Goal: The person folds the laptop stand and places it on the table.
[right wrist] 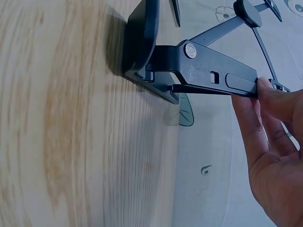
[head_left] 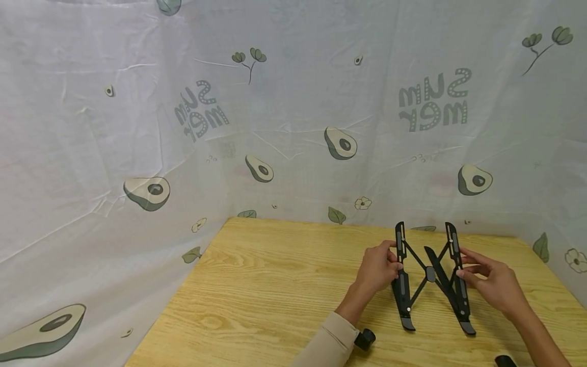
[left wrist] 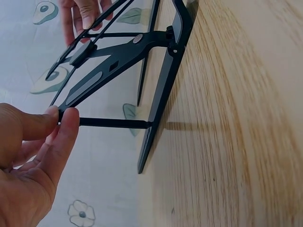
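A black folding laptop stand (head_left: 430, 274) stands spread on the table, its two long side arms joined by crossed struts at a central hub. My left hand (head_left: 378, 267) pinches the left side arm between thumb and fingers, seen close up in the left wrist view, where the stand's lower legs (left wrist: 163, 94) rest on the wood. On the opposite side, my right hand (head_left: 497, 285) holds the right side arm, thumb on top and fingers beneath. The right wrist view shows that arm's hinge (right wrist: 190, 50) and curved front lip (right wrist: 142, 38).
The light wood-grain table (head_left: 257, 285) extends far to the left of the stand. Behind it and along the sides hangs a pale curtain (head_left: 293, 102) printed with avocados. A black cylindrical piece (head_left: 365, 339) sits by my left sleeve (head_left: 330, 339).
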### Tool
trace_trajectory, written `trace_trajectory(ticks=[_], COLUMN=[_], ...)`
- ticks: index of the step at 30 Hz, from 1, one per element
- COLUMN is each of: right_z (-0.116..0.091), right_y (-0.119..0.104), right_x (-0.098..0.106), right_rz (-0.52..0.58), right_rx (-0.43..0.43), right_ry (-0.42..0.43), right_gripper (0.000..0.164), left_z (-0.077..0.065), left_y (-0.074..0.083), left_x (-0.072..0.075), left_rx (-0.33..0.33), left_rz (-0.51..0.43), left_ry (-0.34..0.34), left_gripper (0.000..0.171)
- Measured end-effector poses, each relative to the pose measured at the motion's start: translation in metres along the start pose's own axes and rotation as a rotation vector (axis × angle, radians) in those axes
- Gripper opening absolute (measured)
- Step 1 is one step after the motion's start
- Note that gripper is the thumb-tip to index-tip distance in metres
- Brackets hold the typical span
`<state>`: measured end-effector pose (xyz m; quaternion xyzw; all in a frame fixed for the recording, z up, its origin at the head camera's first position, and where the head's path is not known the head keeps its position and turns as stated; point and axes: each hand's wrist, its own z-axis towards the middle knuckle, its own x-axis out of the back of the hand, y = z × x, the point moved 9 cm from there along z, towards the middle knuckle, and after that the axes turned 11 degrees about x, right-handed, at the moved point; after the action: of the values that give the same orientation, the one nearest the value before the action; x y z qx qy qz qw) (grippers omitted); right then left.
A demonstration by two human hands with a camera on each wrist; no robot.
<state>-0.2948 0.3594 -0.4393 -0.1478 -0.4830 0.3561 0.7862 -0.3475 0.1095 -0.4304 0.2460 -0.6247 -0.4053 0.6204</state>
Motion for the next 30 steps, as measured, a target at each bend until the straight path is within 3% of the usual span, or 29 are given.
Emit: trace_trajectory(ticks=[30], right_z=[0.0009], right_y=[-0.0093], right_x=[-0.0054], right_rz=[0.014], right_rx=[0.002], right_ry=[0.002], right_gripper=[0.063], left_z=[-0.0005], left_y=[-0.0004], left_x=[-0.0043], left_rx=[0.008], left_rz=[-0.062], left_ry=[0.004], left_gripper=[0.051])
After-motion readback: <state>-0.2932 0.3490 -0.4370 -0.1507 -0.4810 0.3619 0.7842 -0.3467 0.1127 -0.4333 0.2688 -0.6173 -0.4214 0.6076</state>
